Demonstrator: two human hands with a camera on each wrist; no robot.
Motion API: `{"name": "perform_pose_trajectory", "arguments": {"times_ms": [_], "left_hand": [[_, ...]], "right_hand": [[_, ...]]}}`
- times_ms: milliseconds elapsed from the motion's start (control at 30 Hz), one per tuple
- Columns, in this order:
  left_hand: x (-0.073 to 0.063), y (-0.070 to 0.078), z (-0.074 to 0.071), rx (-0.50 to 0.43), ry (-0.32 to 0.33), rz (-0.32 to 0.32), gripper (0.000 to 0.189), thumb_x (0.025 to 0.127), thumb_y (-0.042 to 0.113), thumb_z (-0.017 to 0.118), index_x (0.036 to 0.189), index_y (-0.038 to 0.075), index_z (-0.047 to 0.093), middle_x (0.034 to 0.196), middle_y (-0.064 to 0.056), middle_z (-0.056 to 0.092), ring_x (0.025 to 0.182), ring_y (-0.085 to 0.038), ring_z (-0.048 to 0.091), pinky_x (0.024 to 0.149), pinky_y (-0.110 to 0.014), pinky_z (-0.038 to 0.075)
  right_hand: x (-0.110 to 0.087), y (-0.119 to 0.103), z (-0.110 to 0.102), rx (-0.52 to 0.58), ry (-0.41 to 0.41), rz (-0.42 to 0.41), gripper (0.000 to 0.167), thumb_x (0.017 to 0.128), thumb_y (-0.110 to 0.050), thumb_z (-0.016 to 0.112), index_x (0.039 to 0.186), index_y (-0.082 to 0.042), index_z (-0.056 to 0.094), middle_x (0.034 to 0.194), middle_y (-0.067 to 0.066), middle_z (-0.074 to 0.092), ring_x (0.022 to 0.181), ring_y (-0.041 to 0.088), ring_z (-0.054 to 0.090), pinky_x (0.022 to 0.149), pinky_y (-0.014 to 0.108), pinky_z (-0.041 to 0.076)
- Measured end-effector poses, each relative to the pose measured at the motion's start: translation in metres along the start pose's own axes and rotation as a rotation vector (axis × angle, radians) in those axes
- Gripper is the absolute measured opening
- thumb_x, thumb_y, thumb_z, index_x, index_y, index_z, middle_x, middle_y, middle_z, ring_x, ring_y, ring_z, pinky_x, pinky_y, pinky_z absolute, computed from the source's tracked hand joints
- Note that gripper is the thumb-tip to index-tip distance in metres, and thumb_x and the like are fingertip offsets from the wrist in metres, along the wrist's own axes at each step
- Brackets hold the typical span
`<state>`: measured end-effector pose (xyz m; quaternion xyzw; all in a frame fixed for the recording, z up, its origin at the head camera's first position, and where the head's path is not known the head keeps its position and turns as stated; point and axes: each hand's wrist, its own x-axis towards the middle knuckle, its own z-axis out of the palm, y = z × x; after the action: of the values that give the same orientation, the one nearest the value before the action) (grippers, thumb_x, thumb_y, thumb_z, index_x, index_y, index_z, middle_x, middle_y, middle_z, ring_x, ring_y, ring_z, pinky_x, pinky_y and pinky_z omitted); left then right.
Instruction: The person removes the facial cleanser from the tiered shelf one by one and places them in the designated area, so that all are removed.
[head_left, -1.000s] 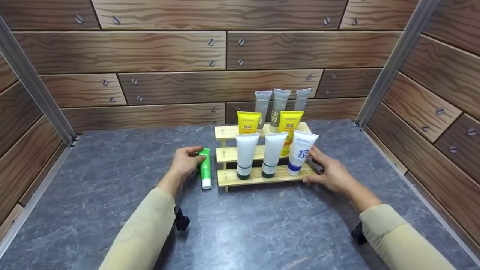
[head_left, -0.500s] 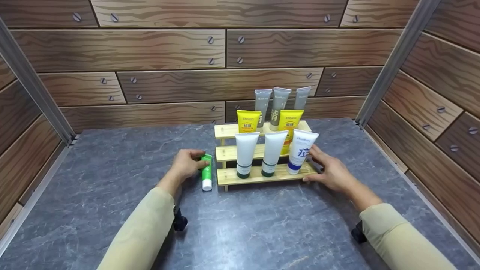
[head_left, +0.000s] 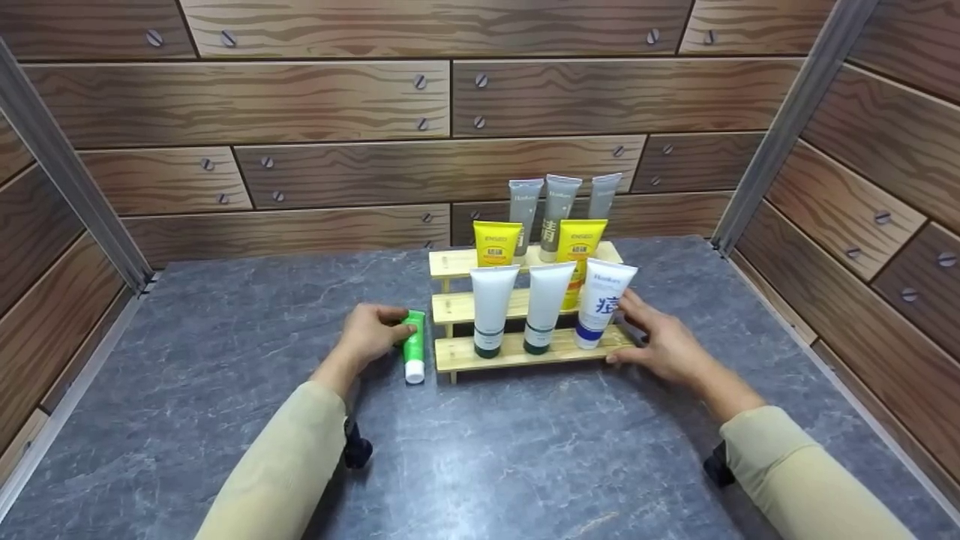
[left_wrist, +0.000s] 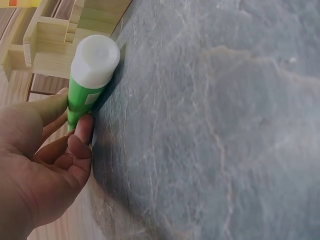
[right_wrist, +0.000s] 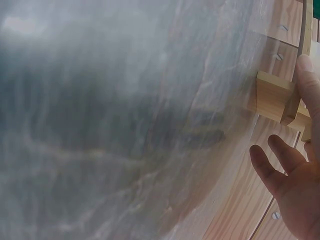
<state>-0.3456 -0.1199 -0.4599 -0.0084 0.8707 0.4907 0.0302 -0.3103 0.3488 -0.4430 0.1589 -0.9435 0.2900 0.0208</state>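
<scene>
One green tube, its far end partly hidden, is pinched by the left hand. It is laid on the table left of the wooden rack, long axis front to back, white cap pointed nearward. The rack's end is touched by the loosely spread right hand, cut off in its wrist view.

My left hand could pass leftward or toward me over bare marbled tabletop; rightward, just past the green squeeze tube, the three-tier wooden rack blocks me.
</scene>
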Motion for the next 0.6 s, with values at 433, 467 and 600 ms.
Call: {"name": "perform_pose_trajectory", "arguments": {"times_ms": [433,467,600], "left_hand": [[-0.0026,-0.0014,-0.0023,-0.001,-0.036,-0.01,0.052,0.095,0.019,0.084,0.14,0.0,0.067,0.138,-0.019,0.068,0.125,-0.03,0.065,0.094,-0.038,0.059],[-0.0027,-0.0019,-0.0024,0.009,-0.037,-0.006,0.052,0.095,0.019,0.083,0.14,0.0,0.067,0.139,-0.019,0.068,0.126,-0.031,0.064,0.097,-0.039,0.058],[-0.0036,-0.0026,-0.0027,0.022,-0.034,0.003,0.052,0.095,0.02,0.083,0.14,0.0,0.067,0.139,-0.019,0.068,0.129,-0.032,0.062,0.101,-0.043,0.056]], "right_hand": [[-0.0001,0.0002,-0.0016,-0.022,0.006,-0.023,0.108,0.081,-0.037,0.093,0.166,-0.01,0.032,0.173,0.014,0.021,0.15,0.05,0.034,0.122,0.066,0.022],[-0.0003,0.0,-0.0015,-0.021,0.005,-0.021,0.108,0.081,-0.037,0.092,0.167,-0.01,0.031,0.173,0.014,0.02,0.15,0.05,0.034,0.122,0.067,0.022],[-0.0006,-0.0005,-0.0015,-0.015,0.003,-0.011,0.109,0.081,-0.039,0.092,0.167,-0.012,0.03,0.174,0.013,0.019,0.152,0.051,0.03,0.122,0.069,0.021]]}}
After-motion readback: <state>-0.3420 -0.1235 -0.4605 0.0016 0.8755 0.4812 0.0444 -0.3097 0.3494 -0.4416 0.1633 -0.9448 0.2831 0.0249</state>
